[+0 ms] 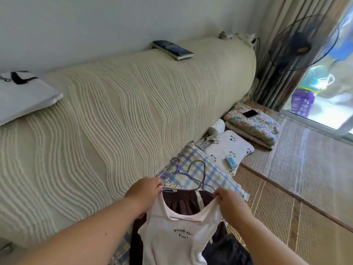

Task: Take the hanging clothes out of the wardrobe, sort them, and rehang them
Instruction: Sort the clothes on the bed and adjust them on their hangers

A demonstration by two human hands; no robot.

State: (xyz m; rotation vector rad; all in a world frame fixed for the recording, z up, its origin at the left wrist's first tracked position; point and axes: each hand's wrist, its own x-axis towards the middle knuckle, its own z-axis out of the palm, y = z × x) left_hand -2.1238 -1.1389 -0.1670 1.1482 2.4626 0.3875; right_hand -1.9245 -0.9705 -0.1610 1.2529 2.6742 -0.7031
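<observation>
Both hands are up: left hand (144, 190) and right hand (230, 200) each pinch a shoulder strap of the white tank top (172, 232), held over the bed. Hangers (198, 180) and a brown garment (188, 202) lie beneath. Looks like sorting's midway, with rehanging yet to come.

- The white top (177, 232) you hold is thin, smooth, matt cloth.
- Behind it, the brown garment (183, 204) is matt, gathered cloth.
- On your left, the cream cover (114, 111) is matt cloth raised in wavy ribs.
- On your right, the mat (286, 197) looks woven and coarse.
- Far right, the phone (250, 113) has a glossy dark face.
</observation>
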